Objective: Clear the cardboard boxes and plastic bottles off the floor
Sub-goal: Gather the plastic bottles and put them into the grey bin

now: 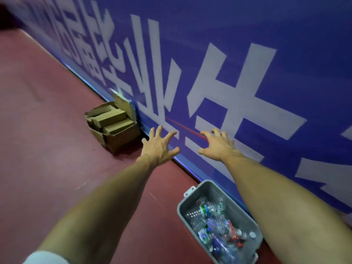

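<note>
A big cardboard box (122,139) stands on the red floor against the blue wall, packed with several smaller cardboard boxes (109,117). My left hand (159,146) is stretched out just right of it, fingers spread, holding nothing. My right hand (219,143) reaches forward in front of the wall, fingers spread and slightly bent, also empty. Near my right forearm a grey plastic bin (192,203) sits on the floor by the wall, holding several crushed plastic bottles (213,225).
A blue wall banner (247,44) with large white characters runs diagonally across the view. Red floor (47,121) spreads out to the left. The view is blurred by motion.
</note>
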Motion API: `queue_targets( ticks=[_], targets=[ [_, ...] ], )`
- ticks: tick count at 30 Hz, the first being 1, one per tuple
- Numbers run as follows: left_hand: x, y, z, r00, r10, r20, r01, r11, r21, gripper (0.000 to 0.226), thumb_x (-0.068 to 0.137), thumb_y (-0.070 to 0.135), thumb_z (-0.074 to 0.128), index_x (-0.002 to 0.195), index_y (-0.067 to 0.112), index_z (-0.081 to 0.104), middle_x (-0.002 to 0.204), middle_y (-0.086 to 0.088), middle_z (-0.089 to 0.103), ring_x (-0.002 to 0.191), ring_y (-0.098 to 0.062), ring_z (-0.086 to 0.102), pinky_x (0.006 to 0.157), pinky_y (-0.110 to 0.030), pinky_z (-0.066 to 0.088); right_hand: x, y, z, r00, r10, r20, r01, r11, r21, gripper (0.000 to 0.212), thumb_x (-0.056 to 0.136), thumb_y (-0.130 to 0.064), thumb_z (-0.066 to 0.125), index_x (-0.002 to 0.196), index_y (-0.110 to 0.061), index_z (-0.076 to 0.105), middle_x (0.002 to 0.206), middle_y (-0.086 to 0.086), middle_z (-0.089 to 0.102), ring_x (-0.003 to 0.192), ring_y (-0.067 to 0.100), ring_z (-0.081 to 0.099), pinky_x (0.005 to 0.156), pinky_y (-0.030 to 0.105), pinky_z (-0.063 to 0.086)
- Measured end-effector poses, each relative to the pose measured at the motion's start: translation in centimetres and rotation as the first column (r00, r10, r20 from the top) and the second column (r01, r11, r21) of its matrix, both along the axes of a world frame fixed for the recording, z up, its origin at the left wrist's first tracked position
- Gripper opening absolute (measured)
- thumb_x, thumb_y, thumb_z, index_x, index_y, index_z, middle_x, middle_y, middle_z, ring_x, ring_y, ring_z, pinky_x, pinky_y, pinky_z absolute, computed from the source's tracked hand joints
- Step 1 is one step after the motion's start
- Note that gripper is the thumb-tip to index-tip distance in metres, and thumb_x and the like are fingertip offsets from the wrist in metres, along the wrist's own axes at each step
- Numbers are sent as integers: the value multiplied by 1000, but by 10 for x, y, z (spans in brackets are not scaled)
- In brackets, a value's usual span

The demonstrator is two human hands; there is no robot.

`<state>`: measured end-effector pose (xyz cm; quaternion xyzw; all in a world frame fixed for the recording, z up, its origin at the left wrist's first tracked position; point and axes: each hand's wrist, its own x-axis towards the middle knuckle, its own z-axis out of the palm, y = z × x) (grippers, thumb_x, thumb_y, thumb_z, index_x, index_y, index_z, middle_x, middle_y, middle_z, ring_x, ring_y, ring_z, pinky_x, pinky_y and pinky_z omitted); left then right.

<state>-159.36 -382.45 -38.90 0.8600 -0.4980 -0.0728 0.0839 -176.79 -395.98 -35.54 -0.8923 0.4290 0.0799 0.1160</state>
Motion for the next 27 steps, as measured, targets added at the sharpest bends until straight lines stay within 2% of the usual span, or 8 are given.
queue_targets(
  ticks=[4, 6, 10, 17, 22, 27],
  targets=[
    [63, 85, 5, 973, 228, 30, -228, 974, -13, 71, 87, 65, 51, 151, 44, 28, 164, -7, 13, 149, -34, 11, 105, -61, 32, 96, 49, 3, 973, 228, 33, -229, 973, 21, 72, 86, -50, 62, 150, -38, 32, 153, 7, 26, 135, 36, 30, 107, 54, 35],
    [84, 119, 6, 957, 285, 45, -285, 958, -5, 71, 87, 65, 50, 151, 43, 29, 164, -6, 16, 147, -33, 15, 105, -61, 34, 131, 74, 5, 953, 299, 47, -300, 954, 23, 74, 85, -50, 63, 151, -39, 31, 154, 7, 25, 135, 35, 31, 107, 52, 35],
    [132, 228, 10, 873, 486, 31, -486, 874, -18, 69, 88, 62, 52, 150, 41, 31, 162, -6, 18, 147, -32, 15, 106, -59, 34, 223, 163, 5, 862, 505, 42, -507, 861, 44, 74, 86, -50, 63, 151, -39, 29, 154, 7, 24, 136, 36, 28, 109, 54, 33],
    [199, 440, 13, 646, 763, 19, -763, 646, -9, 70, 88, 63, 51, 151, 41, 30, 164, -9, 13, 148, -31, 13, 108, -59, 31, 351, 367, 7, 652, 755, 69, -757, 653, 20, 72, 86, -49, 61, 150, -40, 30, 156, 6, 24, 139, 35, 27, 111, 53, 32],
    [225, 578, 18, 464, 886, 13, -885, 464, -31, 70, 89, 62, 53, 152, 41, 29, 165, -8, 12, 149, -34, 13, 112, -64, 27, 415, 507, 4, 493, 863, 109, -869, 495, 13, 73, 83, -47, 62, 149, -40, 32, 156, 4, 26, 136, 33, 31, 108, 51, 32],
    [234, 682, 9, 267, 963, -20, -964, 267, -7, 70, 88, 63, 54, 150, 43, 31, 164, -7, 14, 149, -33, 13, 113, -65, 25, 463, 616, -4, 340, 938, 59, -940, 341, 1, 75, 82, -45, 63, 150, -41, 31, 156, 5, 28, 134, 33, 34, 108, 52, 31]
  ],
)
